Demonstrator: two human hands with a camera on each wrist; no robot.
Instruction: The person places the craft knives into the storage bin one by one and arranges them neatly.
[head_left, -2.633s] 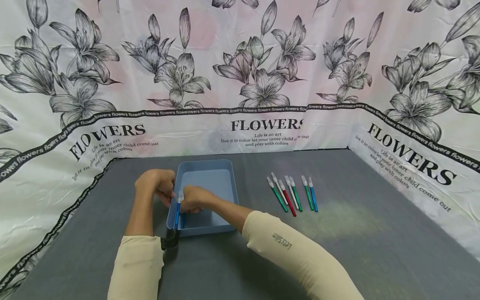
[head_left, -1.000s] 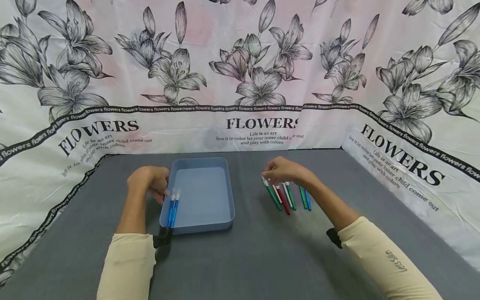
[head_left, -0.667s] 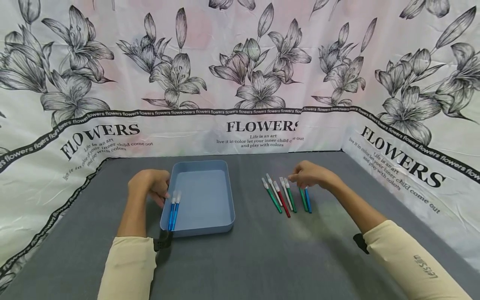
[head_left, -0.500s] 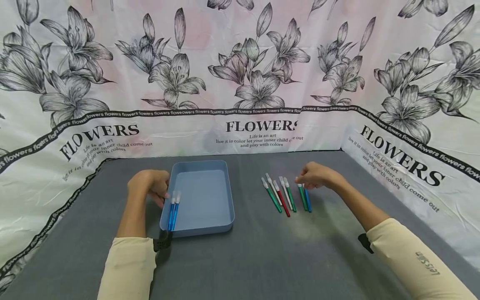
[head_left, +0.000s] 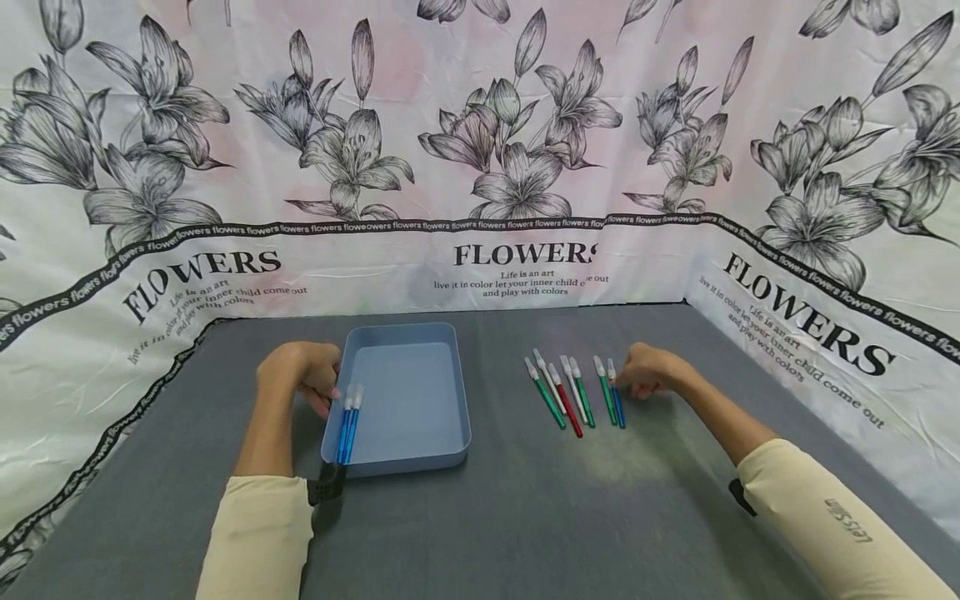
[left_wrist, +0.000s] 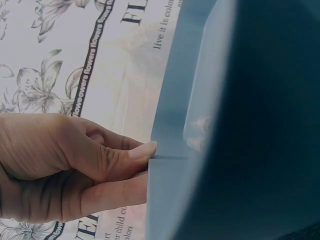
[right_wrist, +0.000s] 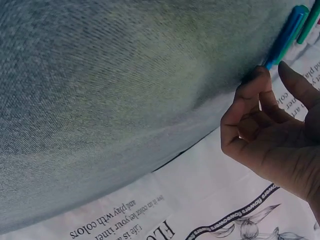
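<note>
My left hand pinches the left rim of a shallow blue-grey tray; the left wrist view shows thumb and fingers on its wall. Two blue felt-tip pens lie along the tray's left side. My right hand is at the right end of a row of pens, its fingertips right at the capped end of a blue felt-tip pen. In the right wrist view that pen's barrel runs up to the thumb and index fingertips; I cannot tell whether they grip it.
Left of that blue pen, on the dark grey table, lie two green pens, a red pen, white pens and another green pen. A flower-printed sheet hangs behind and along both sides.
My right hand left the tray, where two blue pens now lie, and passed over the pen row to its right end, lowering beside the last blue pen. The left hand stays at the tray's rim.
</note>
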